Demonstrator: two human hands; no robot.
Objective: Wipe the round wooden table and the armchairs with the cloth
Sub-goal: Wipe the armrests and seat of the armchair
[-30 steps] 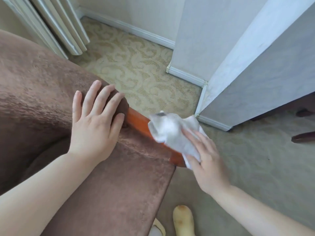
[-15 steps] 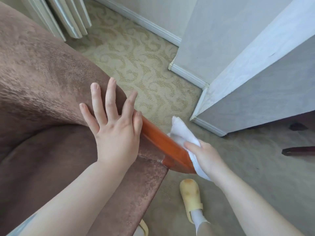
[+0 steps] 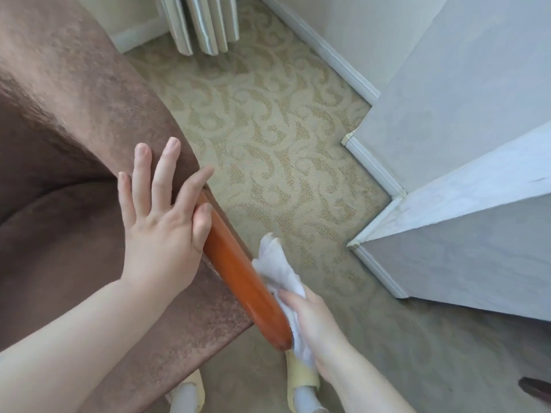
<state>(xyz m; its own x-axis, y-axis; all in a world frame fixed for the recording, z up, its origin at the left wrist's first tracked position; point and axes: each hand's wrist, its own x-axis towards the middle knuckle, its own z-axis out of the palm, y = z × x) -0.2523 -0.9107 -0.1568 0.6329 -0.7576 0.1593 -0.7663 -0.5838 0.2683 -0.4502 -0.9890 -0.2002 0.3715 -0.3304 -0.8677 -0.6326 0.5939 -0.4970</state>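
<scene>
Patterned beige carpet (image 3: 268,138) all over the floor. White curtain (image 3: 205,22) hanging at the top. Grey wall corner (image 3: 447,144) at right, white baseboard (image 3: 372,165) along it.

Left hand (image 3: 162,231) flat, fingers spread, palm down, right hand (image 3: 316,326) curled closed, both forearms bare

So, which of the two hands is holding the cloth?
The right hand holds the white cloth against the outer side of the wooden armrest. The left hand lies open and empty on the brown armchair.

Armchair (image 3: 74,204) left; cloth (image 3: 278,271) against armrest (image 3: 238,272) right side; wall (image 3: 462,144) right.
</scene>
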